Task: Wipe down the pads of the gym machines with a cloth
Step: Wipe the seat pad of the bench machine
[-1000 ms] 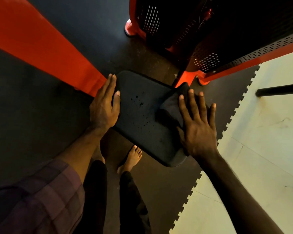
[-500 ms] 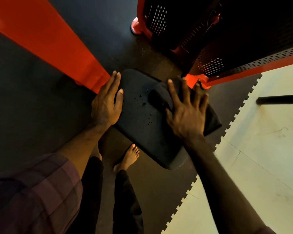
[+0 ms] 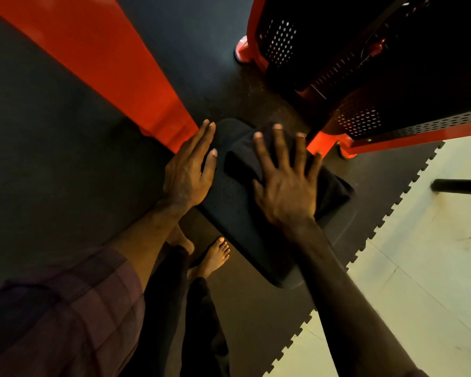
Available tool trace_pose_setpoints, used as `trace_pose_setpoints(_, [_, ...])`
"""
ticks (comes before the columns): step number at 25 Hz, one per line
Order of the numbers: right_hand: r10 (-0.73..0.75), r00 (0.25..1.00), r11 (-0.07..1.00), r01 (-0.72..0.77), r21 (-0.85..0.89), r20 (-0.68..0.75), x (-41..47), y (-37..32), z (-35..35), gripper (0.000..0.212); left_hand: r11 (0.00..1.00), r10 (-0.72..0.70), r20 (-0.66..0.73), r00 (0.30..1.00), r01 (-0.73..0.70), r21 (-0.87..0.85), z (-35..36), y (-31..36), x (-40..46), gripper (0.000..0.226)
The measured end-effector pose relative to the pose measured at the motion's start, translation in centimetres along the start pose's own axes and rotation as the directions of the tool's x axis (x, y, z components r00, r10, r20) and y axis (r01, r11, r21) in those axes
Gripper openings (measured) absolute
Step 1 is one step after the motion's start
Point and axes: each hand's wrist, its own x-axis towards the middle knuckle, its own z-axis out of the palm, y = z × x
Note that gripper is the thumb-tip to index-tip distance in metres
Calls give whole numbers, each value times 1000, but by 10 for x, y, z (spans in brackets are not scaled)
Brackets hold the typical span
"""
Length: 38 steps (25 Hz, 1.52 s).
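Right hand [image 3: 286, 183]: fingers spread flat, pressing dark cloth [image 3: 332, 189] on black pad [image 3: 237, 213]; moved leftward across the pad since half a second ago. Left hand [image 3: 188, 172]: unchanged, fingers together, flat on the pad's left edge beside red frame [image 3: 114, 66].

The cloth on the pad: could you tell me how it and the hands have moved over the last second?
The right hand, fingers spread flat, has slid the dark cloth from the pad's right edge leftward and toward its far end, close to the left hand. The left hand stayed flat on the left edge of the pad, steadying it. The pad itself has not shifted.
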Motion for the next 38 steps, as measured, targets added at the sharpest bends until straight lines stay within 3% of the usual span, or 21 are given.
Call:
trace_pose_setpoints(2, [-193,981,978,192,-79,-6,-12,6,1,82,1000,14,-6,1000,-14,-7,1,1,0,54])
trace_pose_setpoints(4, [-265,964,956,263,-126,6,-37,33,0,78,1000,6,-19,1000,-6,-14,0,0,-1,53])
trace_pose_setpoints(6, [-183,983,976,182,-117,2,-41,43,0,80,1000,-6,-30,1000,5,-18,0,-1,-1,53])
trace_pose_setpoints(9, [-11,1000,999,11,-32,-2,-1,7,-1,81,999,25,-38,999,-25,-22,4,-2,0,52])
trace_pose_setpoints(11, [-113,994,993,113,-43,10,13,-13,-3,84,999,37,-59,998,-39,-22,3,-4,1,51])
trace_pose_setpoints(14, [-323,946,940,321,-120,-3,-8,22,-1,80,999,40,-50,998,-42,-35,3,-3,0,50])
trace_pose_setpoints(16, [-255,967,961,251,-115,-17,-20,41,-2,80,999,31,-42,999,-32,-32,4,-1,2,50])
trace_pose_setpoints(19, [-33,999,999,33,-9,-10,10,11,0,80,999,25,-34,999,-27,-40,3,-3,-1,50])
trace_pose_setpoints(20, [-34,999,999,34,12,11,22,-4,-2,83,998,29,-29,999,-31,-48,3,-3,0,51])
trace_pose_setpoints(22, [-185,983,982,185,-27,11,29,-15,-2,83,997,28,-13,1000,-28,-66,2,-4,0,56])
trace_pose_setpoints(25, [-358,934,927,356,-120,6,0,21,-2,79,994,16,10,1000,-15,-112,0,-5,-5,53])
trace_pose_setpoints(27, [-253,967,962,251,-109,-10,-1,27,-3,78,986,7,29,1000,-2,-169,-6,-10,-11,52])
trace_pose_setpoints(30, [-66,998,998,66,-13,-7,41,-21,-3,86,974,-32,52,998,43,-224,-17,-16,-30,51])
trace_pose_setpoints(32, [-167,986,985,167,-50,5,53,-49,-3,87,970,-70,55,996,81,-228,-25,-18,-40,48])
trace_pose_setpoints(35, [-379,925,914,379,-145,26,29,-27,2,81,962,-98,105,990,121,-245,-35,-25,-51,53])
trace_pose_setpoints(38, [-275,961,953,271,-137,-13,27,-8,-1,81,950,-108,139,984,143,-276,-41,-35,-63,58])
